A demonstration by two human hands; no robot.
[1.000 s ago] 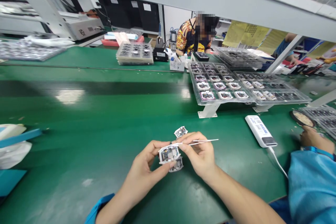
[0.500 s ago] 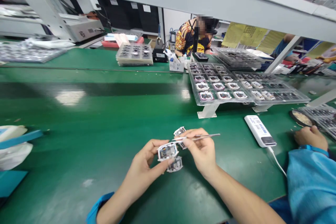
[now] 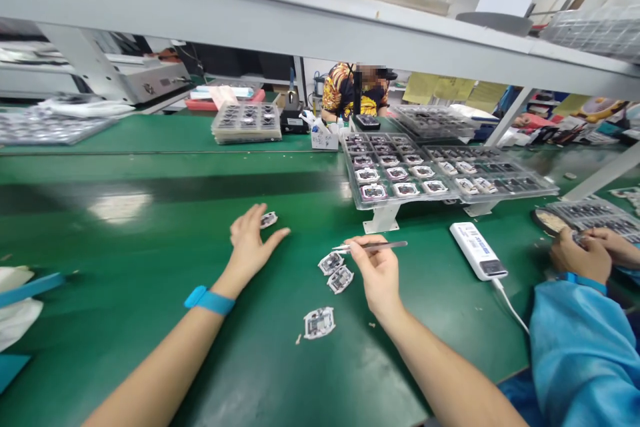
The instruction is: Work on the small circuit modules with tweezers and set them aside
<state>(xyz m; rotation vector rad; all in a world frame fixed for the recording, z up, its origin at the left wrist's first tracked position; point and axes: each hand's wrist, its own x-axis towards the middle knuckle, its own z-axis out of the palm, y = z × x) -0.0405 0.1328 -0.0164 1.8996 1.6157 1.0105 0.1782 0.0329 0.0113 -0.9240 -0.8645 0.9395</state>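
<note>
My left hand [image 3: 250, 239] is open over the green bench, thumb spread away from the fingers. Just past its fingertips lies a small white-framed electronic part [image 3: 269, 219]. My right hand [image 3: 381, 273] is closed round metal tweezers [image 3: 390, 245], whose tips point left. Below those tips two similar white-framed parts [image 3: 331, 263] lie side by side, the nearer one [image 3: 341, 279] showing its circuitry. Closer to me rests another white-framed part [image 3: 319, 323] with a small pale scrap [image 3: 299, 339] beside it.
Clear compartment trays [image 3: 400, 195] of similar parts stand on raised supports at the back right. A white device [image 3: 477, 252] with a cable lies right of my right hand. A co-worker's hands [image 3: 585, 257] work at the far right. A shelf beam [image 3: 320, 20] crosses above.
My left hand has let go of the white-framed part and moved left and farther from me, opening out. My right hand still holds the tweezers. The camera view has tilted up slightly.
</note>
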